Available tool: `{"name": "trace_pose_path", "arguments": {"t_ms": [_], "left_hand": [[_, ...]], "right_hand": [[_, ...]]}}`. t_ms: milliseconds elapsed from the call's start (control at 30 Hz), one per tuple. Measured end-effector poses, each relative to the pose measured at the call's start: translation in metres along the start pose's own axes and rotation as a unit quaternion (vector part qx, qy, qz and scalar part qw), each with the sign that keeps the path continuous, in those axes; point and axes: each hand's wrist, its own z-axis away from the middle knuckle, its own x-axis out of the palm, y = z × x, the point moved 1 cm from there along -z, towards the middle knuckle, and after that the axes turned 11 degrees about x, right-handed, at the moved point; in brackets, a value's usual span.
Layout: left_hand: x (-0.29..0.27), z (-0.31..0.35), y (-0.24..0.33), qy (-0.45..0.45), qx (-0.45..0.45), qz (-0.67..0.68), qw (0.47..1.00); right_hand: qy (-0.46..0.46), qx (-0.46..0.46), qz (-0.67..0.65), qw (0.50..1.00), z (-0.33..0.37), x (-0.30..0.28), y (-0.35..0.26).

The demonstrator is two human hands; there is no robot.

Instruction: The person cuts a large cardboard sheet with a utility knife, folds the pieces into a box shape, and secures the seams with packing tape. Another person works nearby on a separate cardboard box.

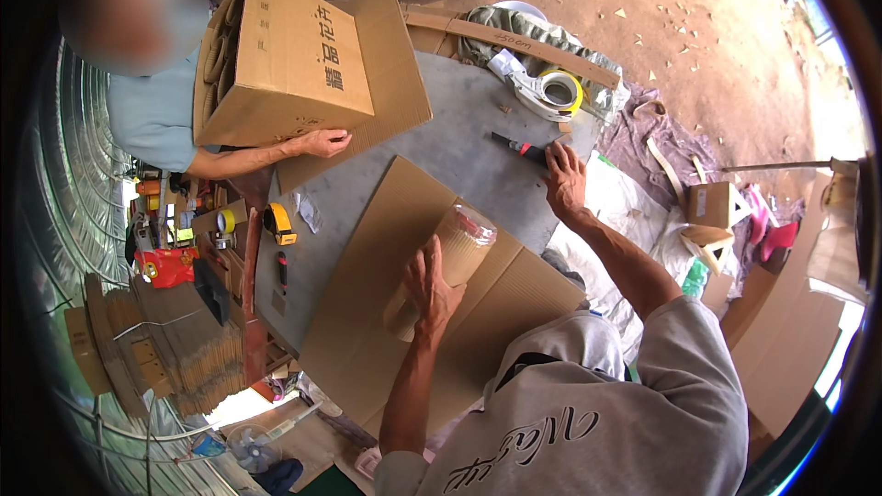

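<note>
Nearest: grey hooded top (597, 409). Beyond it, a creased cardboard sheet (354, 321) on the grey table (450, 119). On the sheet, 1 corrugated roll (465, 260), long axis lower left to upper right, clear film (472, 222) at the upper end. Left hand (432, 287) nearer, fingers grasping the roll's middle. Right hand (563, 179) farther up and right, fingers at the butt of a black-and-red knife (524, 150); cannot tell whether clenched. Knife points up-left, away from the roll.

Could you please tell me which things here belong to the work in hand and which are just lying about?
Apparently in use: cardboard roll (left hand), knife (right hand), cardboard sheet.
Apparently lying about: yellow tape measure, tape dispenser, cardboard stack.
</note>
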Motion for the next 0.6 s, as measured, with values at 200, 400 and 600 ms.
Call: {"name": "trace_pose_path", "arguments": {"t_ms": [200, 400, 600], "left_hand": [[0.004, 0.011, 0.016, 0.007, -0.009, -0.062, 0.998], [0.012, 0.019, 0.03, 0.015, -0.025, -0.094, 0.995], [0.003, -0.011, 0.006, 0.005, -0.035, 0.023, 0.999]], "right_hand": [[0.012, 0.005, 0.002, 1.0, 0.001, 0.006, 0.003], [0.012, 0.003, -0.011, 1.0, 0.001, 0.004, 0.0], [0.011, 0.003, 0.006, 1.0, 0.0, 0.004, 0.003]]}}
